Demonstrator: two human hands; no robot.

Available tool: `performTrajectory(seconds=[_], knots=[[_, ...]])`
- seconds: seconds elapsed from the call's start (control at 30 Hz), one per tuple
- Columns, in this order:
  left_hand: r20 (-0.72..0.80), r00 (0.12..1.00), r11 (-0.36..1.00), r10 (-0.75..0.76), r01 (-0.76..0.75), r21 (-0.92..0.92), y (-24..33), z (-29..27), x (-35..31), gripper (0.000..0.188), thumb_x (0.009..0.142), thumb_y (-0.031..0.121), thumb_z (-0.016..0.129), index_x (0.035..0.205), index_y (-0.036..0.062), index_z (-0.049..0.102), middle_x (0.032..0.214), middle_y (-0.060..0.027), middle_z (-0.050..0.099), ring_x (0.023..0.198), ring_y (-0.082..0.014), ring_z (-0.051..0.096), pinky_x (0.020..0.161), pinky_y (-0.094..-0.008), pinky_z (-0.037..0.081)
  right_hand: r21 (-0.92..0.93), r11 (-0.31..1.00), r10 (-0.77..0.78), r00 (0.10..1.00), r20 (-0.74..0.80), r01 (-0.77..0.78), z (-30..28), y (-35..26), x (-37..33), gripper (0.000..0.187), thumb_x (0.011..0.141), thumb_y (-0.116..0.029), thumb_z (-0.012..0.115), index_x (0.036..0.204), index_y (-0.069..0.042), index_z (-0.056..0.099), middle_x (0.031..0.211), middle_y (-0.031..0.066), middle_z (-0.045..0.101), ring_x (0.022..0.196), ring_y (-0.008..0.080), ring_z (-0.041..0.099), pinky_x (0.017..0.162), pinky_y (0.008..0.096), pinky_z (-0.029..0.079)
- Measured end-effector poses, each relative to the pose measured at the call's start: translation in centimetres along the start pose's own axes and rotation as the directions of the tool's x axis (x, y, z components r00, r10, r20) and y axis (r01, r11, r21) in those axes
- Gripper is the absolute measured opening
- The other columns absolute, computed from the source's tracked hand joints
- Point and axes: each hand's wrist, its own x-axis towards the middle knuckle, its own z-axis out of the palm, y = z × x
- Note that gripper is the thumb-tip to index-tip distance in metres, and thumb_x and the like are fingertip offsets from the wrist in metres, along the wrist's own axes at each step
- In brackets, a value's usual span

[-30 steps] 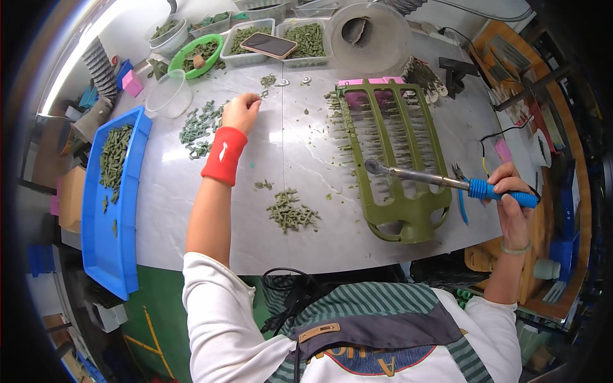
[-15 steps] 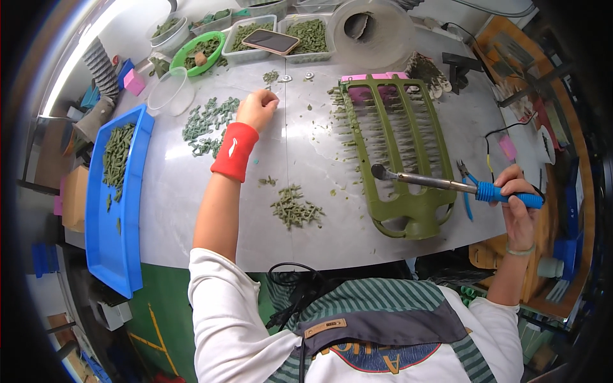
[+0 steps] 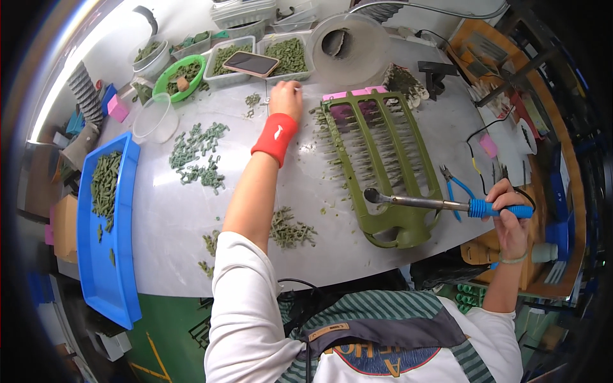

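My right hand (image 3: 507, 214) is wrapped round the blue handle of a soldering iron (image 3: 424, 202). Its metal shaft points left, and its dark, flattened tip is over the near end of an olive-green plastic frame (image 3: 383, 169). Long bars run along the frame, with rows of thin spikes between them. My left hand (image 3: 285, 100), in a red wristband (image 3: 274, 140), is at the far middle of the metal table, fingers curled together; what they hold, if anything, is hidden. Small green pieces (image 3: 253, 99) lie just left of it, and a larger pile (image 3: 290, 228) lies near my forearm.
Bluish-green bits (image 3: 198, 150) are spread at left, beside a blue tray (image 3: 108, 268) of green pieces. A clear bowl (image 3: 156, 119), green basin (image 3: 198, 60) and tubs with a phone (image 3: 251, 64) stand behind. Blue-handled pliers (image 3: 456, 191) lie right of the frame.
My left hand has moved right and farther away, its fingers still curled. The view has shifted slightly. The iron's tip remains over the frame's near end.
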Motion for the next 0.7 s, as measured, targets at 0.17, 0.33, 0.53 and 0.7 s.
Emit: performTrajectory(seconds=[0.17, 0.33, 0.53, 0.7], knots=[[0.088, 0.975, 0.967, 0.205, -0.216, 0.135, -2.4, 0.7, 4.9, 0.013, 0.081, 0.007, 0.063, 0.092, 0.0079, 0.069, 0.09, -0.0144, 0.063, 0.088, -0.0349, 0.059, 0.078, -0.0443, 0.05, 0.018, 0.999, 0.032, 0.998, -0.048, -0.031, -0.5, -0.1, -1.3, 0.022, 0.084, -0.024, 0.065, 0.09, -0.003, 0.066, 0.095, 0.0119, 0.053, 0.085, 0.019, 0.057, 0.061, 0.0293, 0.055], [0.532, 0.844, 0.905, -0.058, -0.181, 0.385, -5.1, 2.6, 10.6, 0.021, 0.082, 0.002, 0.055, 0.096, 0.0044, 0.071, 0.103, -0.024, 0.066, 0.098, -0.0394, 0.065, 0.083, -0.046, 0.055, 0.016, 0.998, 0.055, 0.995, -0.083, -0.054, -0.3, -0.6, -2.2, 0.023, 0.084, -0.025, 0.065, 0.088, -0.002, 0.064, 0.094, 0.0137, 0.052, 0.079, 0.0178, 0.058, 0.059, 0.0279, 0.055], [0.588, 0.78, 0.852, -0.216, -0.144, 0.504, -1.9, 4.0, 13.2, 0.023, 0.088, 0.005, 0.052, 0.103, 0.0053, 0.07, 0.11, -0.023, 0.065, 0.104, -0.0374, 0.064, 0.087, -0.0452, 0.054, -0.005, 0.997, 0.079, 0.987, -0.137, -0.08, -0.9, -0.8, -3.7, 0.022, 0.084, -0.023, 0.063, 0.09, -0.001, 0.062, 0.096, 0.0153, 0.052, 0.078, 0.018, 0.057, 0.061, 0.0274, 0.055], [0.639, 0.746, 0.821, -0.187, -0.239, 0.519, -1.7, 3.3, 13.4, 0.023, 0.088, 0.007, 0.052, 0.104, 0.006, 0.069, 0.113, -0.0201, 0.065, 0.107, -0.0357, 0.063, 0.087, -0.0445, 0.054, -0.006, 0.996, 0.088, 0.986, -0.14, -0.089, -0.9, -1.2, -3.8, 0.022, 0.084, -0.022, 0.061, 0.09, -0.001, 0.062, 0.096, 0.016, 0.052, 0.077, 0.0184, 0.057, 0.061, 0.0273, 0.055]])
